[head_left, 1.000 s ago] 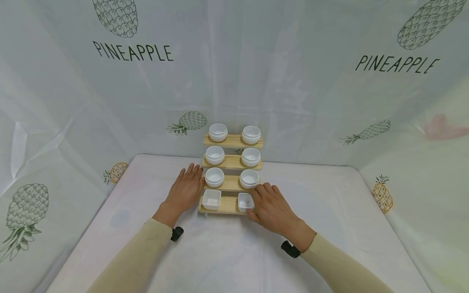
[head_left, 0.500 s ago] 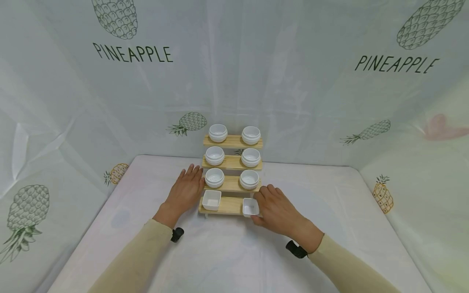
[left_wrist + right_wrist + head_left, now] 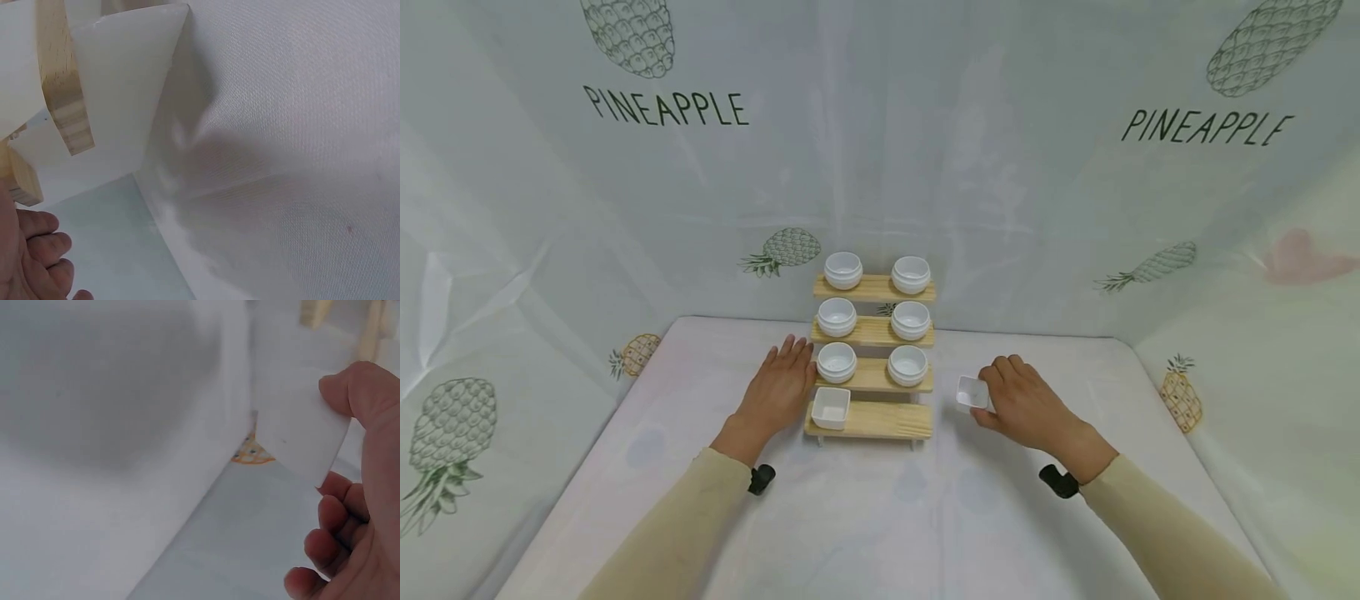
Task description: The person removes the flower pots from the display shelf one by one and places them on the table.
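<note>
A small square white bowl (image 3: 972, 392) is pinched between the thumb and fingers of my right hand (image 3: 1024, 402), to the right of the stand in the head view. In the right wrist view, the bowl's underside (image 3: 300, 425) shows with the thumb at one side and fingertips at the other. My left hand (image 3: 778, 387) rests with straight fingers along the left side of the wooden tiered stand (image 3: 880, 421). Another square white bowl (image 3: 831, 407) sits at the left of its lowest tier. The stand's plank ends (image 3: 69, 119) appear in the left wrist view.
Round white bowls stand in pairs on the upper three tiers, such as one (image 3: 907, 366) on the right. The white-covered table (image 3: 880, 517) meets a pineapple-printed curtain (image 3: 1037, 208) behind the stand.
My right hand has lifted the square bowl off the right end of the lowest tier and carried it rightward past the stand. The left hand stays in place.
</note>
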A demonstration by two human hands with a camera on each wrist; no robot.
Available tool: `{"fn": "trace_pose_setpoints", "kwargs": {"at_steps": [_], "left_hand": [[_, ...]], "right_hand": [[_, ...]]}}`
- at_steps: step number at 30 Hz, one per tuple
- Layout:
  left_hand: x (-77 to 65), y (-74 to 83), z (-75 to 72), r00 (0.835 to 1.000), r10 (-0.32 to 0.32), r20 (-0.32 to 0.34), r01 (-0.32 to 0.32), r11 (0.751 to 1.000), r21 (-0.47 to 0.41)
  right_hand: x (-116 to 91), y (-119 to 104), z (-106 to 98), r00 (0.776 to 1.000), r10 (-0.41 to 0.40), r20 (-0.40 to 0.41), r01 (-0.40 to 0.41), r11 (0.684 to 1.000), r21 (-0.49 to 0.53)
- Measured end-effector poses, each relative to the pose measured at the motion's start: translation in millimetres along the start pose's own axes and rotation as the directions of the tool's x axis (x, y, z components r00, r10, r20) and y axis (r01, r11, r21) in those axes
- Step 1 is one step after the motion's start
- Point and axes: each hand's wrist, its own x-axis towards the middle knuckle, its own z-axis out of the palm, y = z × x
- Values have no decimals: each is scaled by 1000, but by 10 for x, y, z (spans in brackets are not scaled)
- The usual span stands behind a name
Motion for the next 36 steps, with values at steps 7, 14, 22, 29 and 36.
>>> {"fn": "trace_pose_setpoints", "kwargs": {"at_steps": [7, 14, 22, 29, 36], "left_hand": [[-12, 2, -12, 1000, -13, 21, 14, 1000, -21], [-13, -26, -16, 1000, -18, 14, 19, 999, -51], [-14, 15, -34, 999, -23, 24, 25, 995, -96], [-12, -1, -30, 999, -21, 25, 23, 996, -84], [1, 1, -25, 999, -20, 35, 23, 996, -83]], "right_hand": [[99, 115, 319, 997, 38, 67, -39, 999, 14], [184, 141, 596, 989, 51, 142, -57, 998, 36], [198, 167, 651, 985, 46, 165, -54, 997, 47], [278, 195, 608, 984, 30, 178, -36, 999, 27], [281, 231, 653, 968, 67, 243, -77, 996, 33]]}}
